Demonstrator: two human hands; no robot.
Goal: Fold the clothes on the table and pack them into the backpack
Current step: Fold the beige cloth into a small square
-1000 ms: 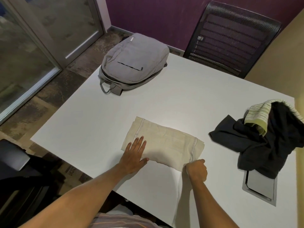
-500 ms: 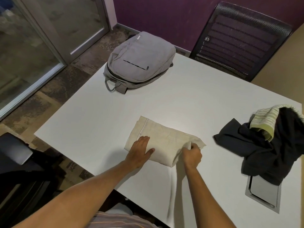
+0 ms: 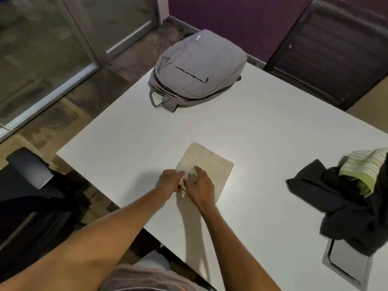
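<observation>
I'm looking down on a room with a glass door on the left, a purple wall at the back and a white table [image 3: 262,148] filling most of my view. A mesh-backed chair [image 3: 336,53] stands at the far side, and another dark chair [image 3: 29,185] sits near my left elbow.

The grey backpack [image 3: 197,68] lies flat at the table's far left corner, and from here I see no opening in it. At the right edge a dark garment [image 3: 340,206] is heaped with a striped green one [image 3: 365,166] on top, both unfolded, half covering a grey floor-box lid [image 3: 346,263] set in the tabletop.

The beige cloth [image 3: 212,164] lies just in front of me. A second ago it was a wide strip with my hands at opposite ends; I have since carried the right end across to the left, so it is now a compact block, about half as wide.

My left hand [image 3: 170,180] and right hand [image 3: 199,185] meet at its near left edge. The right fingers curl down onto the cloth; the left seems to pinch the edge by the seam, though I cannot tell that for sure.

I judge this piece nearly folded. Two garments and all the packing remain.
</observation>
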